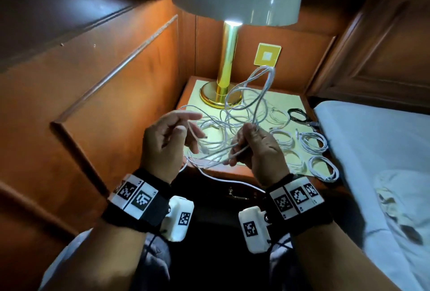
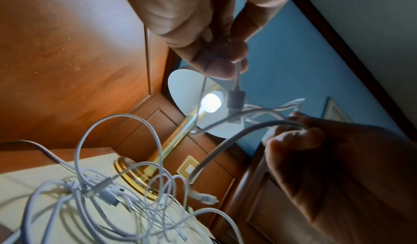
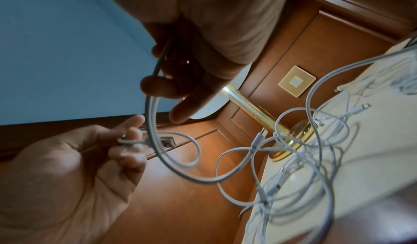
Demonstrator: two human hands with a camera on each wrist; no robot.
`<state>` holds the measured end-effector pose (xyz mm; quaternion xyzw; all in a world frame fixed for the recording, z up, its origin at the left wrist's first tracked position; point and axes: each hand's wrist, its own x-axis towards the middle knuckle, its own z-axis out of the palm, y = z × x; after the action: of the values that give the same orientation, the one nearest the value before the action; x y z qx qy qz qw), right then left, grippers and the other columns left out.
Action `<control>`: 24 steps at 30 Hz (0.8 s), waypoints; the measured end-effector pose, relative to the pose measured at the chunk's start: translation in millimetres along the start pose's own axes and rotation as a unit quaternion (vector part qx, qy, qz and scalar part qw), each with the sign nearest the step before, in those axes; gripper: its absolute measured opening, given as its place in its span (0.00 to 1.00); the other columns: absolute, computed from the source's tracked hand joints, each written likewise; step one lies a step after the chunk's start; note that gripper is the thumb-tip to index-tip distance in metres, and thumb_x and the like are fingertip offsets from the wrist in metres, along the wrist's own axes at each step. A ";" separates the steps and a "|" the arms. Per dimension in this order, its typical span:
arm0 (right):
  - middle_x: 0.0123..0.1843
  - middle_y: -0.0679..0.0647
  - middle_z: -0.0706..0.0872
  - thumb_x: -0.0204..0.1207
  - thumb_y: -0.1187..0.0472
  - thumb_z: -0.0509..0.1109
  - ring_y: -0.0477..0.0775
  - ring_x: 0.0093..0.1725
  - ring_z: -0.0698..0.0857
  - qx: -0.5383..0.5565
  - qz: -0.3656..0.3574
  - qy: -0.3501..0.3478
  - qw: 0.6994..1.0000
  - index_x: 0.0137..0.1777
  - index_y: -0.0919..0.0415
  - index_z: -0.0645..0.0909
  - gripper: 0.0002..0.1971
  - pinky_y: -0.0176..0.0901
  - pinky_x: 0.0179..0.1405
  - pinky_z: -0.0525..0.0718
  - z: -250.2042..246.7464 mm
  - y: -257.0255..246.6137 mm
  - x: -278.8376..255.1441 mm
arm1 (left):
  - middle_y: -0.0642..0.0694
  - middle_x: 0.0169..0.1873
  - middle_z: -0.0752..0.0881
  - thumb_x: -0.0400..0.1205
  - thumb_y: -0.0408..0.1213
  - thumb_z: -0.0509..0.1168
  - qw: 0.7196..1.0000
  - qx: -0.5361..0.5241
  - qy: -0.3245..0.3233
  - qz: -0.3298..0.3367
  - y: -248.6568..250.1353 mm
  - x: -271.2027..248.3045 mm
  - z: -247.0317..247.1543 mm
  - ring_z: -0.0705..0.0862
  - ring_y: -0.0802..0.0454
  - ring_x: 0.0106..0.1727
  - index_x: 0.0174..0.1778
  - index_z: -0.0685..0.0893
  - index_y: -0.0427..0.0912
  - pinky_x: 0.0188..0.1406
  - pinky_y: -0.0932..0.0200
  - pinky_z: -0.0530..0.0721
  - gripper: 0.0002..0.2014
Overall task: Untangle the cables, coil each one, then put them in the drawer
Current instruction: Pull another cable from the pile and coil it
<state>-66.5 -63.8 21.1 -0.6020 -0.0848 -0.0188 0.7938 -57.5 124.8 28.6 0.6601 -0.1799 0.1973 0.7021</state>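
A tangle of white cables (image 1: 223, 125) (image 2: 108, 194) (image 3: 304, 158) lies on the nightstand top (image 1: 286, 102). My left hand (image 1: 186, 127) (image 2: 216, 64) (image 3: 126, 141) pinches one white cable just behind its USB plug (image 2: 235, 98), above the front left of the top. My right hand (image 1: 250, 137) (image 2: 293, 133) (image 3: 180, 80) grips a bunch of white cable, from which a tall loop (image 1: 260, 85) rises toward the lamp. A strand sags over the front edge between my hands. The drawer front with its metal handle (image 1: 235, 194) lies in shadow below.
Several coiled white cables (image 1: 311, 142) and one black coil (image 1: 296, 114) lie on the right side of the top. A brass lamp (image 1: 229, 57) stands at the back left. Wooden panels close the left and back; a bed (image 1: 372, 151) borders the right.
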 end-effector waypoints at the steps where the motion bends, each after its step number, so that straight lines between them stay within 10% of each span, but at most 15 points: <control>1: 0.30 0.58 0.78 0.81 0.50 0.59 0.59 0.23 0.81 -0.020 0.028 -0.017 0.999 0.35 0.62 0.74 0.18 0.47 0.28 0.83 1.2 0.2 -11.9 | 0.36 0.35 0.88 0.80 0.21 0.51 1.000 -0.011 -0.010 -0.001 6.6 -9.5 0.2 0.82 0.38 0.24 0.53 0.87 0.32 0.30 0.54 0.82 0.19; 6: 0.25 0.55 0.76 0.86 0.51 0.60 0.55 0.21 0.78 -0.168 0.144 -0.115 0.968 0.33 0.60 0.74 0.20 0.45 0.25 0.77 -0.3 9.3 -74.4 | 0.42 0.48 0.92 0.85 0.21 0.56 0.997 0.022 -0.068 -0.018 43.7 -55.4 -1.9 0.88 0.43 0.28 0.59 0.86 0.39 0.34 0.58 0.86 0.16; 10: 0.27 0.54 0.80 0.89 0.48 0.56 0.56 0.22 0.80 -0.310 0.300 -0.184 0.883 0.41 0.60 0.74 0.19 0.43 0.24 0.80 -0.8 16.6 -115.5 | 0.51 0.47 0.93 0.87 0.27 0.63 0.987 0.105 -0.121 -0.031 69.4 -72.9 -4.7 0.91 0.48 0.30 0.58 0.87 0.42 0.35 0.60 0.88 0.10; 14: 0.47 0.55 0.89 0.85 0.44 0.61 0.54 0.47 0.89 -0.547 0.206 -0.161 0.795 0.57 0.60 0.84 0.20 0.47 0.51 0.84 -15.1 14.3 -132.4 | 0.61 0.29 0.89 0.84 0.38 0.70 0.955 0.261 -0.142 0.005 73.2 -90.0 -3.2 0.86 0.58 0.23 0.47 0.90 0.54 0.32 0.68 0.82 0.05; 19: 0.59 0.51 0.90 0.89 0.52 0.56 0.47 0.61 0.86 -0.229 0.178 -0.023 0.957 0.62 0.56 0.84 0.16 0.41 0.58 0.79 -21.0 1.7 -147.7 | 0.64 0.29 0.83 0.79 0.47 0.72 0.938 0.298 -0.160 0.078 48.1 -107.8 9.7 0.81 0.68 0.33 0.43 0.93 0.47 0.40 0.69 0.80 0.08; 24: 0.62 0.57 0.86 0.84 0.59 0.68 0.42 0.53 0.87 -0.227 0.125 0.074 0.963 0.67 0.55 0.78 0.13 0.31 0.51 0.82 -36.3 -2.7 -148.4 | 0.58 0.39 0.80 0.79 0.39 0.76 0.928 0.291 -0.210 0.103 23.8 -107.3 15.5 0.82 0.61 0.42 0.43 0.92 0.46 0.46 0.69 0.79 0.02</control>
<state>-209.0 -110.1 -9.2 -0.7693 0.0563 0.0172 0.6362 -161.7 106.3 -5.0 0.8395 -0.3245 0.1689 0.4017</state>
